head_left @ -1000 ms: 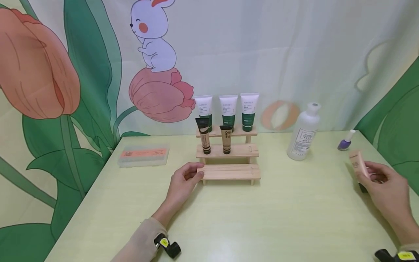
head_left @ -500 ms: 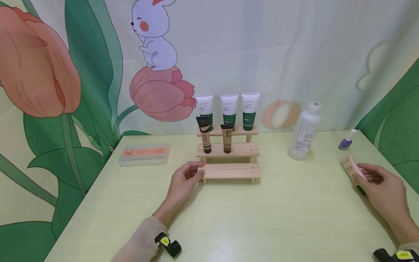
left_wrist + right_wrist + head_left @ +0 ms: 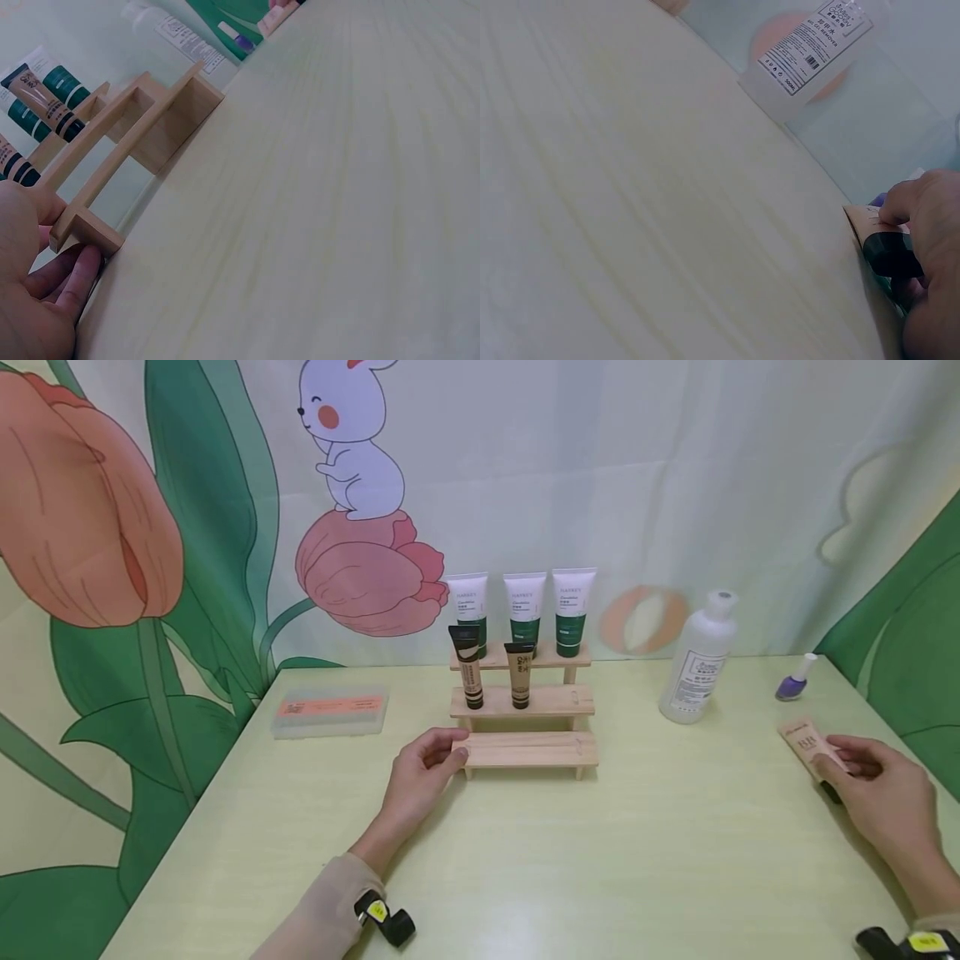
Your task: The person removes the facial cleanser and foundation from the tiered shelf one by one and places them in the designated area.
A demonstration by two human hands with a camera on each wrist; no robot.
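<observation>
On the right, my right hand (image 3: 885,785) pinches a pale pink BB cream tube (image 3: 804,743), tilted to the left with its black cap (image 3: 891,255) toward the palm. My left hand (image 3: 420,777) grips the left end of the lowest step of a three-tier wooden rack (image 3: 525,752), thumb on top and fingers around the edge, as the left wrist view shows. Two slim beige tubes with black ends, one striped (image 3: 470,672) and one plain gold-toned (image 3: 520,678), stand on the middle step. White-and-green cream tubes (image 3: 572,610) stand on the top step.
A white gel remover bottle (image 3: 693,668) stands right of the rack. Behind the right hand is a small purple nail polish bottle (image 3: 793,685) with a white cap. A flat translucent case (image 3: 330,712) with an orange label lies at left. A printed curtain (image 3: 525,468) hangs behind the table.
The BB cream tube has gone from nearly upright to leaning left and lower, with its printed front now facing up. My left hand has stayed on the rack.
</observation>
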